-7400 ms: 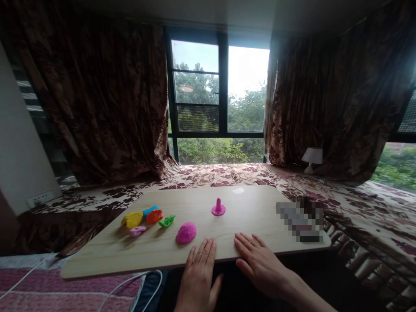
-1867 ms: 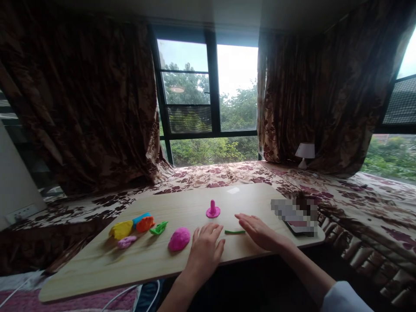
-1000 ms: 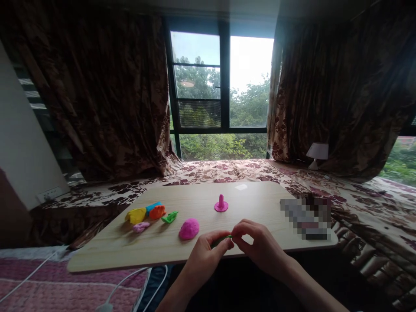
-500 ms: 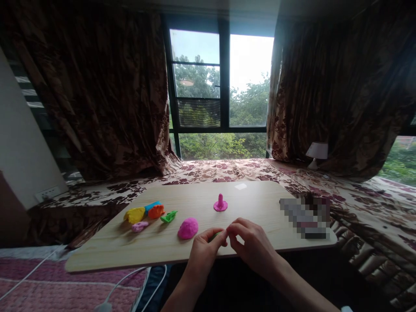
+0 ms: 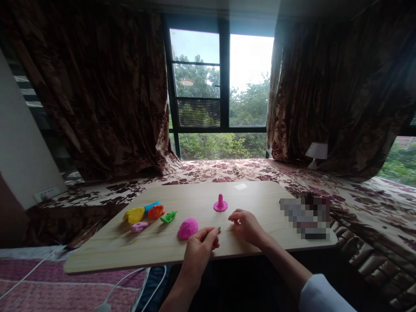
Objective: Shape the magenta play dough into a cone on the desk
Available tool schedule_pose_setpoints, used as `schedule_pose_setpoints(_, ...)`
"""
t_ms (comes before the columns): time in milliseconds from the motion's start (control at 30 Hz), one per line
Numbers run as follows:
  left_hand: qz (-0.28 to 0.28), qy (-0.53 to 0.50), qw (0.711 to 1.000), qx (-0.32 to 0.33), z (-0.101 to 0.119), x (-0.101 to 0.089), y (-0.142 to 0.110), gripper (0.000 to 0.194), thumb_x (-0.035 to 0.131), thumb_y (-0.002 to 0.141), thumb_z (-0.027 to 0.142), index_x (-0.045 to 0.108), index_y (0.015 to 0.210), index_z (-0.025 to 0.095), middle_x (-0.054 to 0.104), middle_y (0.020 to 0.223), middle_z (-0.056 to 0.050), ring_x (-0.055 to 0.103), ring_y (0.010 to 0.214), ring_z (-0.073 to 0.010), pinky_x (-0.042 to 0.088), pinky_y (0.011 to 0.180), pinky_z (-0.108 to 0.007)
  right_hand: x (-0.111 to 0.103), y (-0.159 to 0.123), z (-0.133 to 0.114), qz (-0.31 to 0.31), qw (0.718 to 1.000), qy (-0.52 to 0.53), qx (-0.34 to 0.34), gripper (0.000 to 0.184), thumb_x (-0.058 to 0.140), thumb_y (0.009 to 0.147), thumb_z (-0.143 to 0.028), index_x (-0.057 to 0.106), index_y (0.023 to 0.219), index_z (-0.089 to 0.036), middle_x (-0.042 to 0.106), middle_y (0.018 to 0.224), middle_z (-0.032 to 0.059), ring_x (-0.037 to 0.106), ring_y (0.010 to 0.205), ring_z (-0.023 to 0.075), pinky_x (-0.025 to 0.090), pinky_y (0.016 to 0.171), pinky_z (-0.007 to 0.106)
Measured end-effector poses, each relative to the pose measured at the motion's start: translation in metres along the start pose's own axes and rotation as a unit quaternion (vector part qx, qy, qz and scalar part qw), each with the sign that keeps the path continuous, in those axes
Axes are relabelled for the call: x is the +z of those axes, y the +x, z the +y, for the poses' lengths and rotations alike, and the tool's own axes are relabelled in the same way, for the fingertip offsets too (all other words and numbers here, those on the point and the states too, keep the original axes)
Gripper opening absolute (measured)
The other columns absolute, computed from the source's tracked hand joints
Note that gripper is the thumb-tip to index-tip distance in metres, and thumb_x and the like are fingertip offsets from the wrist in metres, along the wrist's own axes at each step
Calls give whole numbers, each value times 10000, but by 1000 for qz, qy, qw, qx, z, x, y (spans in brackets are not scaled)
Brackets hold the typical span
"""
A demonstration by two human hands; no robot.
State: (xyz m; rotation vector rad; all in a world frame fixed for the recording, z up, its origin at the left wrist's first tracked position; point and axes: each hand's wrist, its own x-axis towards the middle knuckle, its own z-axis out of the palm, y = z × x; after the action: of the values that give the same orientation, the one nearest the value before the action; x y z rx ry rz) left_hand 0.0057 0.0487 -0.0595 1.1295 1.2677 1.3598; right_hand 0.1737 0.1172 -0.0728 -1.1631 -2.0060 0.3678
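Observation:
My left hand is curled near the front edge of the wooden board, pinching a thin green clay strip whose tip pokes out above the fingers. My right hand rests just to the right, its fingers pinched together; whether it holds a small bit of green clay I cannot make out. A pink clay lump lies left of my left hand. A pink clay disc with an upright peg stands behind both hands.
At the board's left lie yellow clay, blue clay, orange clay, a green clay piece and a small pale pink piece. A blurred dark item sits at the right edge. White cables hang below.
Earlier both hands lay flat, then rolled a green strip on the board and lifted it between them. Now the hands have parted; the left keeps the strip and the right has moved right.

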Motion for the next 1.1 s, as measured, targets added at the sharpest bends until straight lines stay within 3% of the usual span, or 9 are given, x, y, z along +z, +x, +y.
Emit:
schedule_pose_setpoints(100,-3,7,1000,-1,0,0,1,303,646,639,440,690,688,144,580,544,8,550,540,-122,432,560,-242,-7,-3,-5,-28,999,-34,-23,253,502,731,-84,707,839,-187,683,927,68,612,886,205,449,819,305)
schedule_pose_setpoints(200,-6,15,1000,-4,0,1,0,303,635,652,438,688,705,144,592,555,-1,555,547,-130,427,541,-238,-16,-9,-21,-25,998,-44,-47,283,492,790,-131,665,1004,-197,653,1038,76,574,984,214,418,873,321)
schedule_pose_setpoints(300,-12,18,1000,-1,0,3,-2,295,637,657,426,687,741,148,598,573,-4,553,559,-133,414,520,-227,-24,-17,-41,-30,996,-30,-83,279,505,831,-201,621,1083,-238,633,1076,37,587,936,165,433,822,259)
schedule_pose_setpoints(433,-21,13,1000,16,0,5,-1,299,637,659,408,703,783,143,581,557,9,541,560,-126,435,565,-244,-27,-23,-61,-46,991,-18,-124,179,543,819,-198,676,932,-240,662,918,13,603,796,128,435,718,209)
schedule_pose_setpoints(567,-15,2,999,31,-1,5,2,325,650,648,429,713,775,137,564,549,16,526,564,-126,445,586,-255,-16,-24,-66,-25,993,-22,-114,185,508,829,-158,680,783,-207,664,860,28,595,783,137,421,725,229)
schedule_pose_setpoints(667,0,-5,999,34,-2,6,4,309,674,637,410,714,780,139,573,555,18,531,585,-125,450,623,-255,-1,-19,-56,9,998,-28,-62,185,483,845,-177,655,778,-167,660,813,44,599,741,145,436,686,243)
schedule_pose_setpoints(800,11,-10,1000,23,-4,5,4,308,685,635,397,716,780,127,580,553,12,532,578,-122,456,618,-251,6,2,-23,11,1000,-28,2,240,414,903,-213,634,864,-127,652,726,35,610,645,125,463,556,212)
schedule_pose_setpoints(933,17,-12,1000,9,-4,1,4,335,679,645,402,722,831,127,595,583,4,519,553,-108,458,590,-246,-4,19,11,-22,998,-61,17,190,498,897,-277,589,1002,-148,618,988,51,607,827,143,508,739,319)
schedule_pose_setpoints(1100,8,-25,1000,3,-5,1,4,303,683,644,351,726,856,139,595,560,8,547,565,-113,467,604,-237,-6,19,25,-69,993,-98,9,245,499,899,-293,543,1105,-168,565,1124,69,584,934,174,497,800,372)
